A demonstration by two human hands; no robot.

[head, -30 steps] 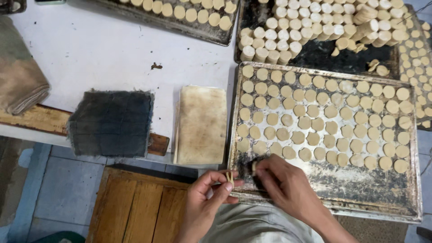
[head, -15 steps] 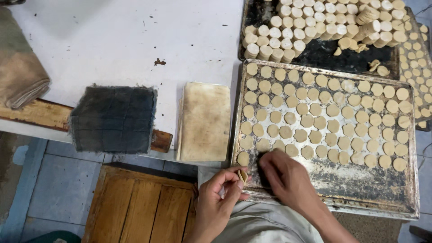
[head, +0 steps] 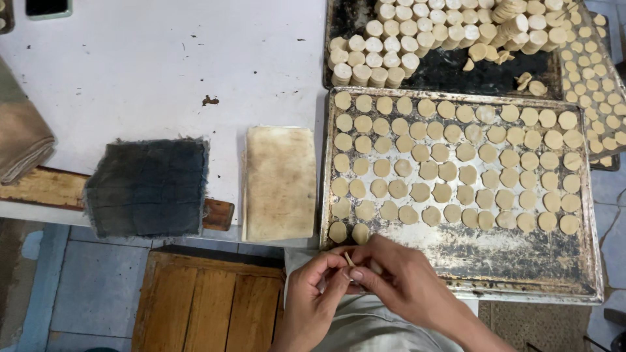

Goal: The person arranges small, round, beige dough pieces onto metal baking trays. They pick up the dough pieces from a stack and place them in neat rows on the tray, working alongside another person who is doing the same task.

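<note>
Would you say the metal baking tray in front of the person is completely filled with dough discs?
No, the baking tray has a bare floured strip along its near edge, where no dough discs lie yet.

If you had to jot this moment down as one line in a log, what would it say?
left hand: pinching dough disc | right hand: fingers on same disc | place: near edge of metal tray | tray: rows of discs

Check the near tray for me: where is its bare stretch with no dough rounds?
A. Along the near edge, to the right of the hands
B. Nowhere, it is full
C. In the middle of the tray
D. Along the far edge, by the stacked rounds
A: on the tray, rows of dough rounds fill the far part, while the near strip right of the right hand is bare.
</note>
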